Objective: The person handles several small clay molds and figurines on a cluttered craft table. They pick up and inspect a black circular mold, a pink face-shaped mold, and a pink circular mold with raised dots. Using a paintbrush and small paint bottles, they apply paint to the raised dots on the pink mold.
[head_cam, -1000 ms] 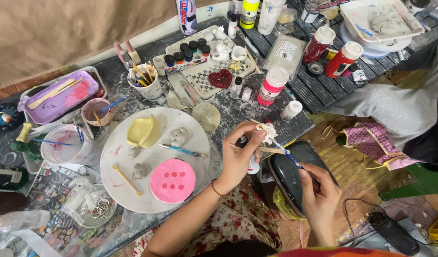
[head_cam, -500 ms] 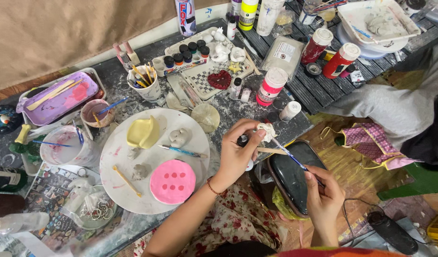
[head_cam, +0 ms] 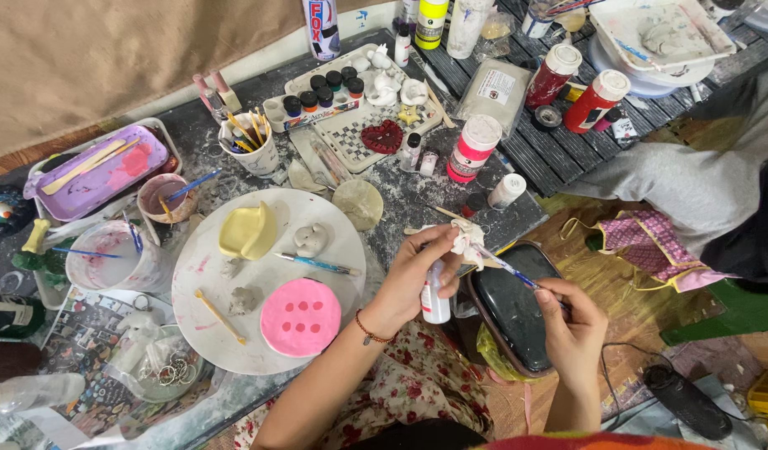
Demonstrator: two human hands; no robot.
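White figurine, small and possibly clay, sits pinched in left hand fingers alongside a small bottle, detail indistinct. Right hand fingers grip a thin brush, tip touching it, over counter edge.

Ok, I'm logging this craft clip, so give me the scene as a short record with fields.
Setting: cluttered craft table, seen from above
Left hand: holds a small white figurine on a little bottle
Right hand: fingers grip a thin paintbrush, tip at the figurine
Nearby: white round plate bearing a pink mould, a yellow piece
Also: dark tray beneath the hands
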